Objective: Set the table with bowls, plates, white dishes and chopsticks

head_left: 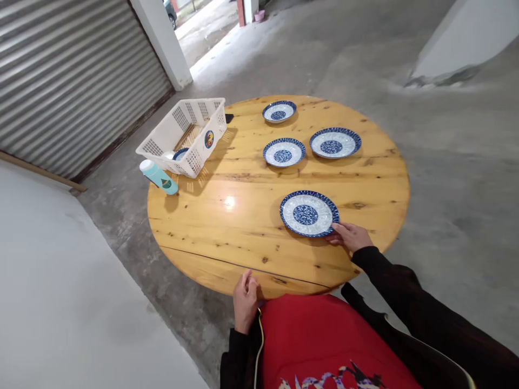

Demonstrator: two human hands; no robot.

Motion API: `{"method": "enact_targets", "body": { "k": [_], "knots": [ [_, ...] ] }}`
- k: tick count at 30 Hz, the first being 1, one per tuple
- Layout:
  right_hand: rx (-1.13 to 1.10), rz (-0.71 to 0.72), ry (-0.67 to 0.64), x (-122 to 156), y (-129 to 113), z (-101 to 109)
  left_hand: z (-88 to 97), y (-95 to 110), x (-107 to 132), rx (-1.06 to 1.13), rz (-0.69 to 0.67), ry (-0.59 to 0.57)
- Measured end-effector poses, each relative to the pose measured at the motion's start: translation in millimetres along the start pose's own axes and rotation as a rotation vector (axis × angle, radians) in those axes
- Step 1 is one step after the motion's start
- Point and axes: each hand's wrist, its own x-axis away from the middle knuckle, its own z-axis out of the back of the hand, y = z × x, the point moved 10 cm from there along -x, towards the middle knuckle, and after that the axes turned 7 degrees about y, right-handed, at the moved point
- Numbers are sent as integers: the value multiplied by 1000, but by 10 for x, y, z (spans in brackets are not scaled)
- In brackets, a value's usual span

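My right hand [349, 236] grips the near-right rim of a blue-and-white patterned plate [310, 214], thumb on top and fingers beneath. This plate is low over the round wooden table [227, 232]; I cannot tell whether it touches the wood. My left hand [245, 302] rests by the table's near edge, fingers curled together with nothing visible in them. Beyond the held plate are three more plates in the same pattern: one in the middle [284, 152], one to the right [335, 143] and one at the far side [279, 112].
A white plastic basket [190, 111] stands at the table's left, with a blue-rimmed dish [180, 154] and brown sticks [184, 136] inside. Beside it a light-blue bottle [160, 177] lies tilted. A dark flat object [229, 118] sits behind the basket.
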Motion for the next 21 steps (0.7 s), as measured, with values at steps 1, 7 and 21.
{"method": "enact_targets", "body": {
  "k": [1, 7, 21],
  "knots": [
    [-5, 0, 23, 30, -8, 47, 34, -13, 0, -2, -7, 2],
    [-32, 48, 215, 229, -164, 456, 244, -112, -27, -3, -17, -7],
    [64, 242, 273, 237, -1196, 104, 260, -197, -114, -4, 25, -132]
  ]
}}
